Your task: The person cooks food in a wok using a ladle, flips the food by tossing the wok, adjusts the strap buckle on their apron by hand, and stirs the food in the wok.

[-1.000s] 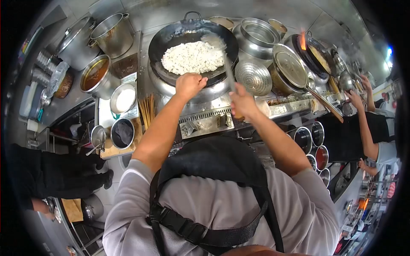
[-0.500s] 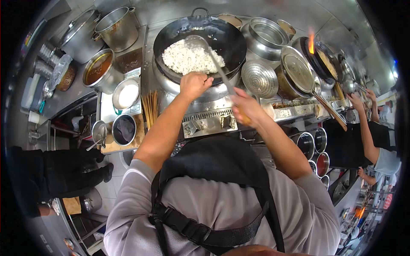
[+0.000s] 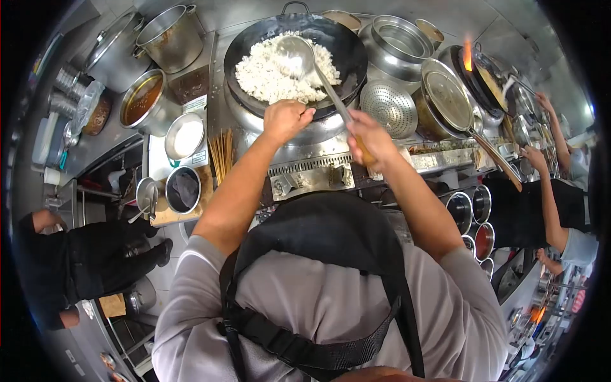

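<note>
A black wok sits on a round steel burner, with white rice heaped across its bowl. My left hand is closed at the wok's near edge; the part under its fingers is hidden. Wrapped around the wooden end of a long metal ladle is my right hand. The ladle's round bowl lies in the rice near the middle of the wok. A perforated strainer rests just right of the wok, near my right hand.
Pots, one holding reddish-brown liquid, line the left counter. A white bowl and bamboo sticks sit nearer. Further right, a flame rises beside another wok, where a co-worker's arms reach in.
The rice has spread wider and further up the wok. The ladle's bowl has shifted slightly right and toward the far side. My left hand stays at the wok's edge.
</note>
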{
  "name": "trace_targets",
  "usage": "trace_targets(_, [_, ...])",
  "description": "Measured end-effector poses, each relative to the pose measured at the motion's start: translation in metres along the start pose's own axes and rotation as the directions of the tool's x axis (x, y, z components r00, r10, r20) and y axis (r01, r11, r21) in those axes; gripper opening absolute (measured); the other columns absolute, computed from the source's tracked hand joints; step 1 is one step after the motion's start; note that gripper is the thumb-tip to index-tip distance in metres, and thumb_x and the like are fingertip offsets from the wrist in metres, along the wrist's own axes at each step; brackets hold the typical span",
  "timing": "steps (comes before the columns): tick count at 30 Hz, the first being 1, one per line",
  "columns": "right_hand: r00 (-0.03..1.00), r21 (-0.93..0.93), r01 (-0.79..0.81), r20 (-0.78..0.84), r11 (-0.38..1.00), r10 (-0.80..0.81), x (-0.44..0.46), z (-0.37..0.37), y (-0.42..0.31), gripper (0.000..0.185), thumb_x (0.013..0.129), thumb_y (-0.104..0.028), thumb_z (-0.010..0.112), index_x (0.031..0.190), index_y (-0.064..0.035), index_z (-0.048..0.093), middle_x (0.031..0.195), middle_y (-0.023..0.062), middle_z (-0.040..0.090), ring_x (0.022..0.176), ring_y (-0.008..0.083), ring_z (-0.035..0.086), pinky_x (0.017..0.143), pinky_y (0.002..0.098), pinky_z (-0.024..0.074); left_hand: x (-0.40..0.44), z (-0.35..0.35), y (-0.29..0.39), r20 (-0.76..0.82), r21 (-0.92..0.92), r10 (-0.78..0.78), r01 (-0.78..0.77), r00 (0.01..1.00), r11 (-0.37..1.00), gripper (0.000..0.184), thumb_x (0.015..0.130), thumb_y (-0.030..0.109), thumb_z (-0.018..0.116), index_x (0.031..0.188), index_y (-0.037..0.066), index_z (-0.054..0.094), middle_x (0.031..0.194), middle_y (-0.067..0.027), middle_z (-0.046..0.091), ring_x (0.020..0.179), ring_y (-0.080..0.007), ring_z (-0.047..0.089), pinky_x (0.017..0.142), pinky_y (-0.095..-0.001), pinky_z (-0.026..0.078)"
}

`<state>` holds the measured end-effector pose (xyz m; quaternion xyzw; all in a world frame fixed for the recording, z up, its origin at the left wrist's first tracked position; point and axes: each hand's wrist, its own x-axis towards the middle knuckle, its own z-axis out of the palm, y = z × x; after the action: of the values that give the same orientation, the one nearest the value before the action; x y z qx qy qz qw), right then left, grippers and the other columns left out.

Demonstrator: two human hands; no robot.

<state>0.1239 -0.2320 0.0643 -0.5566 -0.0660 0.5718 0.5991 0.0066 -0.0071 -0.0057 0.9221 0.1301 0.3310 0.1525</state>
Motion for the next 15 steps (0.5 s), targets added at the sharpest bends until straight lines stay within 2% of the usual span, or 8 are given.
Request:
trace_targets(2, [0.972,-0.256,0.217,-0.032,0.942,-0.233,0.004,0.016,-0.013,0.049,0.104,-0.019,0.052,0.151,-0.0194,0.038,0.066,0.0025,0.050,0.043,0.0132,0.045,0.036,0.0274,0.0355,-0.002,0.000,-0.002,-0.017,0.006,0.031,-0.030,0.999,1.000,0.040,0.088,0.033,0.072,0.061,0.006,0.059,0.066,-0.0115,0.061,0.064,-0.0331,0.062,0.060,-0.0462,0.050])
trace_targets(5, [0.964,-0.135,0.256,-0.045,0.957,-0.264,-0.059,-0.006,-0.016,0.047,0.103,-0.020,0.053,0.148,-0.0194,0.039,0.066,0.0022,0.051,0.041,0.0133,0.044,0.036,0.0280,0.0347,-0.002,-0.001,0.000,-0.008,0.021,0.015,-0.015,1.000,1.000,0.040,0.088,0.033,0.072,0.061,0.006,0.059,0.067,-0.0112,0.061,0.064,-0.0330,0.062,0.060,-0.0464,0.050])
trace_targets(6, [0.962,-0.145,0.260,-0.044,0.955,-0.269,-0.063,-0.010,-0.016,0.047,0.103,-0.020,0.053,0.148,-0.0194,0.039,0.066,0.0022,0.051,0.041,0.0133,0.044,0.036,0.0280,0.0347,-0.002,0.000,0.000,-0.044,0.031,0.030,-0.029,0.999,0.999,0.041,0.088,0.033,0.072,0.061,0.006,0.058,0.066,-0.0109,0.061,0.064,-0.0330,0.061,0.060,-0.0463,0.049])
trace_targets(8, [0.991,0.043,0.136,-0.029,0.990,-0.134,-0.068,-0.016,-0.008,0.048,0.104,-0.019,0.053,0.149,-0.0192,0.037,0.067,0.0017,0.051,0.044,0.0134,0.045,0.038,0.0284,0.0357,-0.001,0.001,-0.001,-0.027,0.012,0.004,-0.004,1.000,1.000,0.041,0.088,0.033,0.072,0.060,0.006,0.057,0.065,-0.0108,0.061,0.063,-0.0328,0.061,0.059,-0.0462,0.049])
trace_targets(11, [0.998,0.056,0.031,-0.064,0.998,-0.027,0.005,-0.015,-0.011,0.048,0.104,-0.020,0.053,0.149,-0.0191,0.037,0.067,0.0014,0.051,0.045,0.0134,0.046,0.039,0.0281,0.0364,0.000,-0.001,0.001,0.003,0.016,-0.026,0.026,1.000,1.000,0.043,0.088,0.033,0.072,0.059,0.006,0.057,0.065,-0.0104,0.060,0.063,-0.0325,0.061,0.059,-0.0458,0.049])
trace_targets(12, [0.993,-0.035,0.110,-0.029,0.993,-0.111,0.008,-0.004,-0.019,0.047,0.104,-0.021,0.054,0.148,-0.0192,0.039,0.067,0.0011,0.051,0.044,0.0134,0.045,0.040,0.0281,0.0362,-0.001,-0.002,0.000,0.000,0.022,0.003,-0.003,1.000,1.000,0.042,0.088,0.034,0.072,0.059,0.006,0.058,0.065,-0.0103,0.061,0.063,-0.0324,0.061,0.059,-0.0458,0.049])
trace_targets(15, [0.984,-0.023,0.174,0.042,0.985,-0.173,-0.049,0.003,-0.028,0.044,0.104,-0.022,0.054,0.146,-0.0190,0.043,0.067,0.0025,0.051,0.043,0.0136,0.045,0.038,0.0277,0.0363,-0.004,-0.003,0.000,0.015,-0.003,0.008,-0.008,1.000,1.000,0.041,0.088,0.034,0.072,0.061,0.006,0.060,0.066,-0.0105,0.061,0.064,-0.0327,0.061,0.060,-0.0459,0.049])
